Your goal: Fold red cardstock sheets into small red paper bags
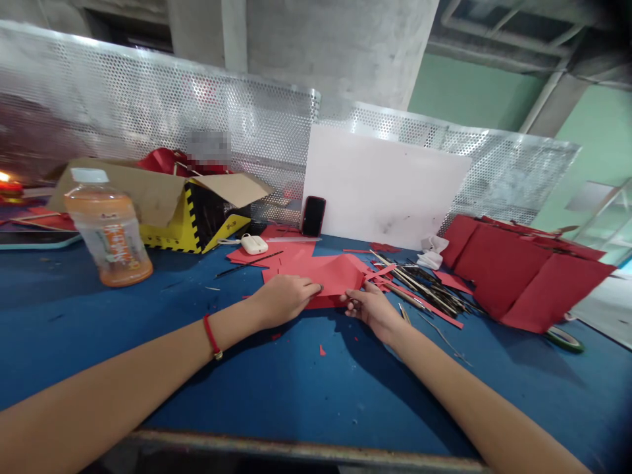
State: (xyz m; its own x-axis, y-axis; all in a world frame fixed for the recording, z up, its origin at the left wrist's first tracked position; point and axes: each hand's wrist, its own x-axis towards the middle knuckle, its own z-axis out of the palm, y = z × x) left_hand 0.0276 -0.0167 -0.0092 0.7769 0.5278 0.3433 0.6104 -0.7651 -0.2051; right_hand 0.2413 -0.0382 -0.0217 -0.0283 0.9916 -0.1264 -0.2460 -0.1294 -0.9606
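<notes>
My left hand [284,299] pinches the near edge of a folded sheet of red paper [323,273] between thumb and fingers, and a red string bracelet [212,336] circles that wrist. My right hand [372,311] grips the sheet's lower right edge with its fingertips. Under the sheet lie more flat red paper pieces [261,253]. To the right of my right hand is a loose pile of thin wooden sticks [419,283], mixed with narrow red paper strips.
The blue table top [296,388] holds an orange drink bottle [108,227], a cardboard box [162,204], a white earbud case [254,244], a phone [313,216] against a white board [385,187], red paper sheets [523,273] and a tape roll [565,339]. A perforated metal screen [148,112] stands behind.
</notes>
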